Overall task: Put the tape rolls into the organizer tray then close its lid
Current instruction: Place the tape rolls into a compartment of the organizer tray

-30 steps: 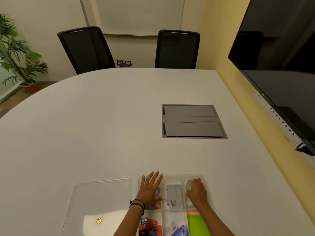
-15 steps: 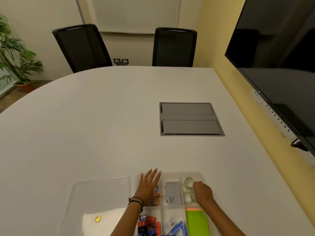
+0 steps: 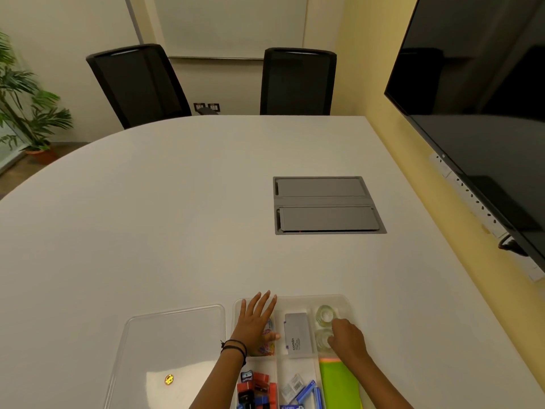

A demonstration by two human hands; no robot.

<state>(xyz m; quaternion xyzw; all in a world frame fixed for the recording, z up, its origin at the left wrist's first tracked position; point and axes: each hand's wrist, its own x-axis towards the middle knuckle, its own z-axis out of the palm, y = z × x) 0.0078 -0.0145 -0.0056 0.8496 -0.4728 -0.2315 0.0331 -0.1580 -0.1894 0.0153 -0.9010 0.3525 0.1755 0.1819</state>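
Tape rolls (image 3: 324,314), 2 clear ones, lie in the far right compartment of your organizer tray (image 3: 345,299), one behind the other. Your right hand (image 3: 348,339) sits over the nearer roll with fingers curled; you cannot tell from here whether they grip it. Your left hand (image 3: 256,323) lies flat, fingers spread wide, on the far left compartment over coloured paper clips (image 3: 268,348). A grey Camlin box (image 3: 298,335) fills the compartment between your hands. The clear lid (image 3: 165,349) rests on the white table (image 3: 147,216), just left of the tray, off it.
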